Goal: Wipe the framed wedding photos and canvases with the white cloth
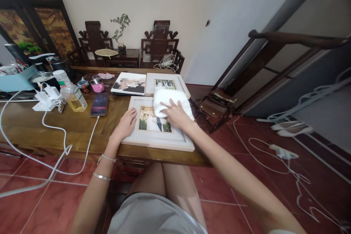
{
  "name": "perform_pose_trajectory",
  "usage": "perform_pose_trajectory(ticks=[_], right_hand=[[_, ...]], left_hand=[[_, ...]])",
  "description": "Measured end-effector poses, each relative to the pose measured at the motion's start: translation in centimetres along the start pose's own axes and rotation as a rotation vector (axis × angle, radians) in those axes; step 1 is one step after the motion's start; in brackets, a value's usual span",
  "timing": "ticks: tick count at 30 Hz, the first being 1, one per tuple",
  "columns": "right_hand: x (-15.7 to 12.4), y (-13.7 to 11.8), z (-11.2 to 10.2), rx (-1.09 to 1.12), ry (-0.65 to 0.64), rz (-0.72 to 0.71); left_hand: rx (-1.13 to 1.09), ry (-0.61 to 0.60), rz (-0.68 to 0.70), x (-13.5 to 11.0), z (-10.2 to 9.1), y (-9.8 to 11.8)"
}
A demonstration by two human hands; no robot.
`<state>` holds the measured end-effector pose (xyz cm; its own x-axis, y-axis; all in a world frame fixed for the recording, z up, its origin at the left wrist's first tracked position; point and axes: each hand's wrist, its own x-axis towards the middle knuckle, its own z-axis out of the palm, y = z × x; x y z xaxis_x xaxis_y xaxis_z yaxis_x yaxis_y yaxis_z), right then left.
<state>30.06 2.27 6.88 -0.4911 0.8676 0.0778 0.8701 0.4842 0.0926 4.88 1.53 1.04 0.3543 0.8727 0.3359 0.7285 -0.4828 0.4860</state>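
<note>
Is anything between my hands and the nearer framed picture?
Yes, on the right: the folded white cloth lies between the right hand and the nearer framed picture, over its far right part. The left hand rests at the frame's left edge, with nothing visible in between.

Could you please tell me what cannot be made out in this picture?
All in the head view:
- Upper right of the near framed picture: hidden by the white cloth and right hand.
- Whether that hand grips or only presses the cloth: its own back hides the palm.
- Bottle label: too small and blurred to read.
- Phone screen: blurred out by pixelation.
- Light-blue holder: cut off by the left edge.
</note>
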Motion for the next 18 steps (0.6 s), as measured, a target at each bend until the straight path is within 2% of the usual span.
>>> perform_pose_trajectory(ticks=[3,8,11,14,18], right_hand=[[-2.7,-2.0,-0.4,0.008,-0.078,-0.027],[-9.6,-5.5,-4.0,0.149,-0.237,-0.123],[-11.4,-6.9,-4.8,0.218,-0.260,-0.157],[-9.6,-6.7,-3.7,0.210,-0.222,-0.126],[-3.4,-3.7,-0.9,0.120,-0.091,-0.025]], left_hand=[[-0.005,0.004,-0.015,0.0,0.1,0.0],[-0.031,0.004,-0.054,-0.2,0.4,0.1],[-0.036,-0.002,-0.051,-0.4,0.4,0.2],[-0.034,-0.012,-0.045,-0.4,0.3,0.1],[-0.025,-0.030,-0.026,-0.4,0.2,-0.1]])
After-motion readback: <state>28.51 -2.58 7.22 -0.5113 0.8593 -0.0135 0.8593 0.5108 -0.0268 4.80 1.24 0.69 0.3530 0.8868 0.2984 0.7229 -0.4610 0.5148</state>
